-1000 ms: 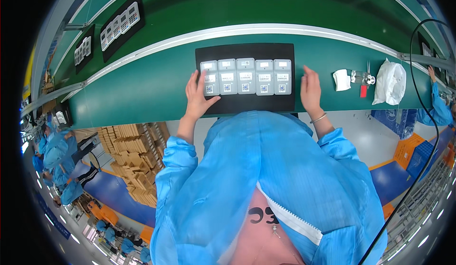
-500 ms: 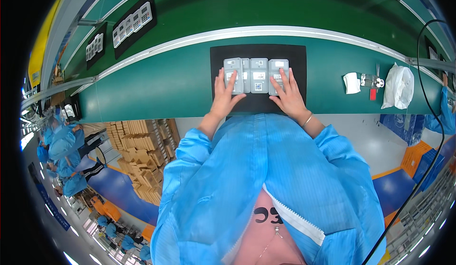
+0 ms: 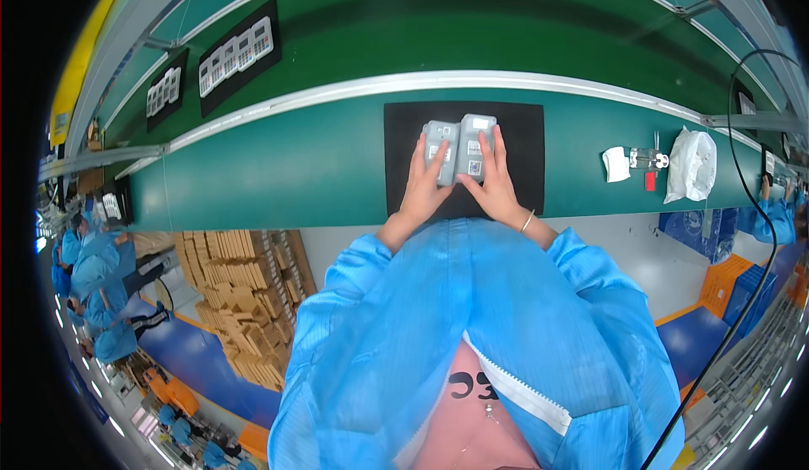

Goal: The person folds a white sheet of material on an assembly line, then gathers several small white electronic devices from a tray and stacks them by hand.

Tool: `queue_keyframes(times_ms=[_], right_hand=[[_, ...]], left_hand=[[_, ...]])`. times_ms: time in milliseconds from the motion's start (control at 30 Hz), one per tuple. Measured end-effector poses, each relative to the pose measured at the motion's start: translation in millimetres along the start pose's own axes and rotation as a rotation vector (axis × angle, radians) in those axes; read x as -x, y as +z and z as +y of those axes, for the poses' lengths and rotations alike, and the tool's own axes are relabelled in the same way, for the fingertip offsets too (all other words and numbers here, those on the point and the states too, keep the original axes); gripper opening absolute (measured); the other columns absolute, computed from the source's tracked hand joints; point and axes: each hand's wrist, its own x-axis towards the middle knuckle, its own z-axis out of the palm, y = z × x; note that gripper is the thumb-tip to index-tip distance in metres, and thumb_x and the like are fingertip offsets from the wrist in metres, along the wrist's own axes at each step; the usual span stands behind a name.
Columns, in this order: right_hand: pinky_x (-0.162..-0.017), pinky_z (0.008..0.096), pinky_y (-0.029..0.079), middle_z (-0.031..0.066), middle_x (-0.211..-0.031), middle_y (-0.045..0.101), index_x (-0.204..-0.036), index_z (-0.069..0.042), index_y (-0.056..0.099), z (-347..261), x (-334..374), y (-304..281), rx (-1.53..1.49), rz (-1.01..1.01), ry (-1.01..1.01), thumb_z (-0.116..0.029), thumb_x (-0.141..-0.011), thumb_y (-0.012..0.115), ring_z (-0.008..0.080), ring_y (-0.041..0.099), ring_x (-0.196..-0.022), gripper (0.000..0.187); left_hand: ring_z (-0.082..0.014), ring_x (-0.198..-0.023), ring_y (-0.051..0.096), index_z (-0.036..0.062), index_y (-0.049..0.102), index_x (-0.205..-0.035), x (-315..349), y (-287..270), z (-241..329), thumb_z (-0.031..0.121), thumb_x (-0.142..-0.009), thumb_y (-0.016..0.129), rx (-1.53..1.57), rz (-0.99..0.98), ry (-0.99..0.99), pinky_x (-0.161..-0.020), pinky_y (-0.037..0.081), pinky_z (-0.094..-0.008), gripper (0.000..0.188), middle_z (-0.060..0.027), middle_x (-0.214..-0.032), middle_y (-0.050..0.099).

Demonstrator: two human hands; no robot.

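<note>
Two light grey handheld keypad devices are visible back side up near the middle of a black mat (image 3: 524, 154), their labels and square codes showing. My left hand (image 3: 425, 190) grips the left device (image 3: 443, 131), fingers along its outer side and thumb at its near end. Around the right device (image 3: 475, 144), which sits slightly higher, my right hand (image 3: 499, 190) is closed in the same way. The two devices touch or nearly touch side by side. Whether more devices lie stacked under them, I cannot tell.
On the bench's right lie a white cloth (image 3: 616, 164), a clear bottle (image 3: 647, 159), a red piece (image 3: 650, 182) and a white plastic bag (image 3: 692, 165). Beyond the white rail, a black board (image 3: 239, 57) carries several keypad devices. A black cable (image 3: 752, 205) hangs at right.
A spread row of several devices has been drawn together into two side by side. Both hands have moved inward, from flat and apart to gripping. The view has shifted slightly.
</note>
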Motion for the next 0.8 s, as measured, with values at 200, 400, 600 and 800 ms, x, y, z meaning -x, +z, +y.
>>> queue_keyframes(times_ms=[200,400,600,800], right_hand=[[-0.115,0.0343,0.008,0.0209,-0.154,0.000,-0.146,0.004,-0.001,5.4,-18.3,12.9,-0.566,0.124,0.365,-0.039,-0.099,0.040,0.0280,0.002,-0.143,0.076],[-0.115,0.0370,0.011,0.0254,-0.152,0.009,-0.146,0.005,0.001,19.7,-26.1,38.7,-0.644,0.188,0.347,-0.049,-0.097,0.038,0.0332,0.008,-0.142,0.081],[-0.114,0.0429,0.015,0.0256,-0.150,0.007,-0.147,-0.003,-0.010,9.6,-27.6,16.8,-0.588,-0.049,0.344,-0.057,-0.090,0.047,0.0361,0.005,-0.142,0.097],[-0.114,0.0438,0.014,0.0266,-0.152,0.006,-0.146,0.003,0.008,6.5,-34.2,-22.9,-0.291,-0.266,0.407,-0.068,-0.085,0.043,0.0395,0.005,-0.141,0.101]], left_hand=[[-0.0393,-0.135,0.027,0.0113,0.031,-0.145,5.2,-7.8,-3.2,0.014,-0.072,0.074,0.268,0.132,-0.157,-0.108,0.029,-0.0434,0.084,-0.0230,-0.146,0.019],[-0.0403,-0.137,0.021,0.0103,0.025,-0.147,-12.0,-2.6,35.9,0.012,-0.074,0.074,0.222,0.047,0.002,-0.108,0.028,-0.0456,0.088,-0.0232,-0.149,0.011],[-0.0413,-0.138,0.016,0.0063,0.005,-0.149,-12.5,11.6,25.2,0.016,-0.080,0.070,0.166,-0.020,0.143,-0.110,0.021,-0.0464,0.095,-0.0245,-0.151,0.005],[-0.0241,-0.123,0.042,0.0080,0.028,-0.141,-35.8,4.1,-12.8,0.038,-0.100,0.035,0.722,0.075,-0.415,-0.104,0.031,-0.0395,0.051,-0.0117,-0.133,0.044]])
